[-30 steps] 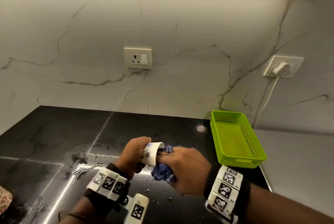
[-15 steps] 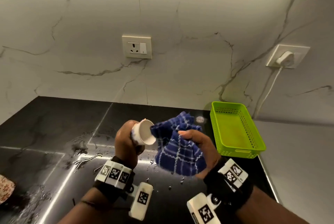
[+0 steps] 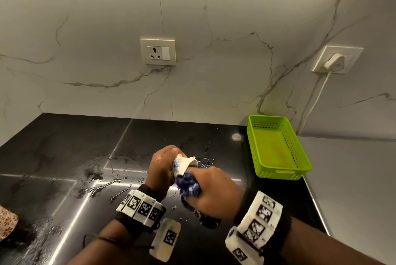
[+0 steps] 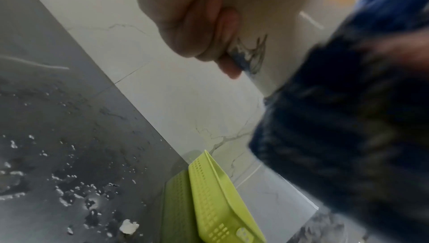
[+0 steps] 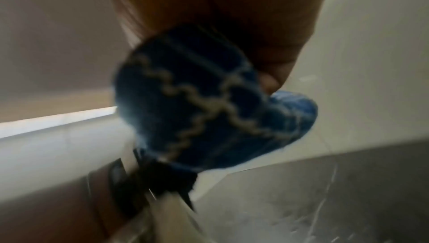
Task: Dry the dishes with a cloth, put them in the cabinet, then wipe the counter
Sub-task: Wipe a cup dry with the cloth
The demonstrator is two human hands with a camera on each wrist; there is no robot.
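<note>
A small white cup with a blue pattern (image 3: 183, 164) is gripped by my left hand (image 3: 164, 165) above the black counter (image 3: 70, 157); in the left wrist view the same cup (image 4: 274, 32) shows my fingers (image 4: 197, 32) curled round it. My right hand (image 3: 211, 192) holds a bunched blue checked cloth (image 3: 188, 185) and pushes it into the cup's mouth. From the right wrist the cloth (image 5: 204, 100) is a blurred wad under the fingers. The cup's inside is hidden by the cloth.
Water drops and streaks (image 3: 96, 177) lie on the counter. A lime-green perforated basket (image 3: 276, 149) stands at the right edge. A flowered item (image 3: 6, 222) peeks in at the far left. Two wall sockets (image 3: 158, 51) sit above, the right one with a plug and cable (image 3: 334, 61).
Half a second ago the cloth hung open beside the cup; now my right hand has bunched it and pushed it into the cup, and both hands have dropped lower.
</note>
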